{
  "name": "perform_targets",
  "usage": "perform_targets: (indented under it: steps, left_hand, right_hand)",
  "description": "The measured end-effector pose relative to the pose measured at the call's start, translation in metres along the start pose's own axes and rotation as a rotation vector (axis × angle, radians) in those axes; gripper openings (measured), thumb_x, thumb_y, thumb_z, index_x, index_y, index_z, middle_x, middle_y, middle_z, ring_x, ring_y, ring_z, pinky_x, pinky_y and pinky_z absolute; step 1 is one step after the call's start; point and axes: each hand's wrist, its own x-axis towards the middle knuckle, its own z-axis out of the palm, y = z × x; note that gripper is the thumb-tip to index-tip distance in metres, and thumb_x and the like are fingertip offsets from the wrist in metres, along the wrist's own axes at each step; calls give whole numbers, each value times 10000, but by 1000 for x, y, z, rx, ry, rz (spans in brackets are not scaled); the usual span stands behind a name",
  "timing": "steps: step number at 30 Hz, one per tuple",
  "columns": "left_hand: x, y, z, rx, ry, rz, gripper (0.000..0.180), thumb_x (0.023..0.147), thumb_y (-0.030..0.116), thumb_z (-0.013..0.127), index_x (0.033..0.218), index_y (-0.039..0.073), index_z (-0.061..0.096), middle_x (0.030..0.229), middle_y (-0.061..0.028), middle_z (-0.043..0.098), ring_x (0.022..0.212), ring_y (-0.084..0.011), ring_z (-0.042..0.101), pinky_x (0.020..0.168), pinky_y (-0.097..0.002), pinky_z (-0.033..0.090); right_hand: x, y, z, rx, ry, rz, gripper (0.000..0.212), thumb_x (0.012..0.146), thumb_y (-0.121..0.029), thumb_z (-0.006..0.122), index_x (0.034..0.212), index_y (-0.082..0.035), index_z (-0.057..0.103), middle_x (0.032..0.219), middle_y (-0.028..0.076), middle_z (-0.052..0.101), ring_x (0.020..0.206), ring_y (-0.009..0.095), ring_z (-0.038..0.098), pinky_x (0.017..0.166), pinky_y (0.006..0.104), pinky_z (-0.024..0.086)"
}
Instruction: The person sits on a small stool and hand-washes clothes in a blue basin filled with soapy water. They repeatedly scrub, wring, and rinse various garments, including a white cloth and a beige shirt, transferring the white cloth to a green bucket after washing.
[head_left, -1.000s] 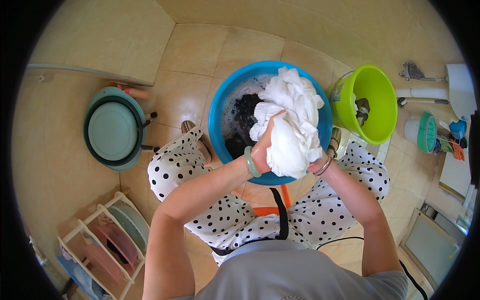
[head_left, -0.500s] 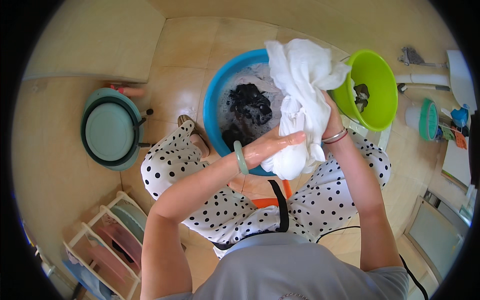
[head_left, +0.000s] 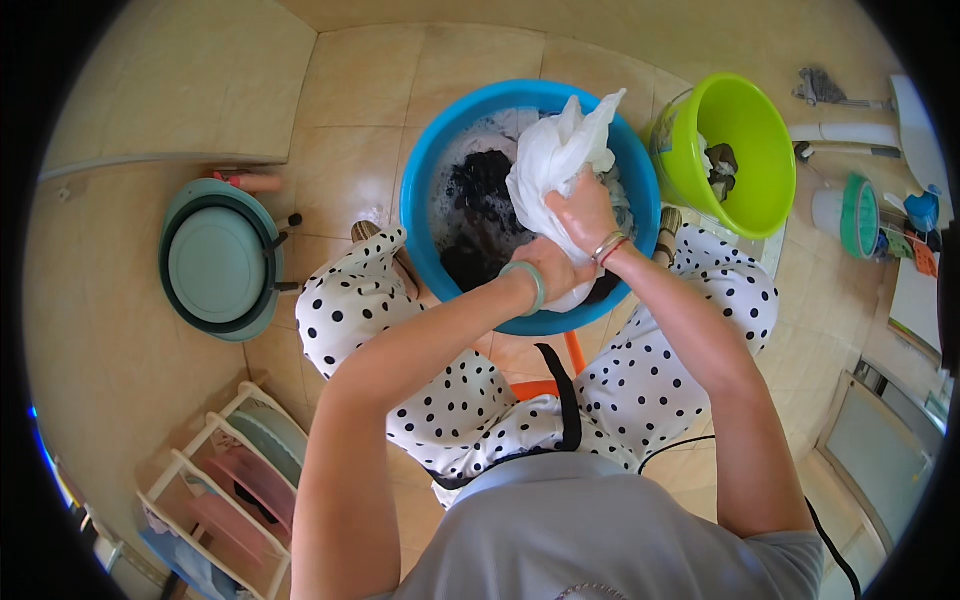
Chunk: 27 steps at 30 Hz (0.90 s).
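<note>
A bunched white cloth (head_left: pixel 558 152) is gripped over a blue basin (head_left: pixel 417 235). My right hand (head_left: pixel 587 212) closes round its middle. Just below and to the left, my left hand (head_left: pixel 562 265), with a green bangle at the wrist, is closed round its lower part. One end of the cloth sticks up toward the far rim, and a little of it shows under my left hand. Black clothing (head_left: pixel 487 195) lies in sudsy water on the basin's left side. More pale, wet fabric sits around it, partly hidden behind the white cloth.
A lime-green bucket (head_left: pixel 787 175) holding some clothing stands right of the basin. Folded teal basins (head_left: pixel 218 265) hang on the left wall. A cream rack (head_left: pixel 185 465) with several basins is at the lower left. My knees flank the blue basin.
The white cloth has come down and left, from the basin's right edge to over its middle. My left hand has gone from lying along the cloth to gripping it.
</note>
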Motion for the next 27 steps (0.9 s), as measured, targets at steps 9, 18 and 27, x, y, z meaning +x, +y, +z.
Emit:
perform_targets:
  steps: [9, 18, 27]
  left_hand:
    - [31, -37, -1, -594, -230, 168, 656, 754, 493, 675, 1187, 19, 539, 1128, -129, 608, 1078, -252, 564, 906, -336, 435]
    - [11, -22, -38, -1223, 187, 214, 1032, 800, 352, 708, 1456, 98, -48, 1421, -150, 288, 1276, -255, 362, 1008, -418, 374]
    - [-6, -2, -66, -1331, -102, 86, 541, 829, 199, 679, 1288, 72, 422, 1153, -70, 566, 1014, -164, 578, 855, -313, 485]
  right_hand:
    - [9, 14, 0, 382, 64, 210, 551, 725, -165, 650, 1169, 59, 414, 1056, 194, 588, 931, 302, 601, 809, 358, 481]
    - [-18, -21, -13, 859, -142, 509, 569, 881, -295, 561, 1306, -12, 310, 1200, 141, 493, 1110, 235, 503, 937, 355, 412]
    - [10, -29, -72, 4, -534, -66, 569, 928, -495, 389, 993, 24, 614, 923, 187, 635, 884, 293, 606, 792, 357, 448]
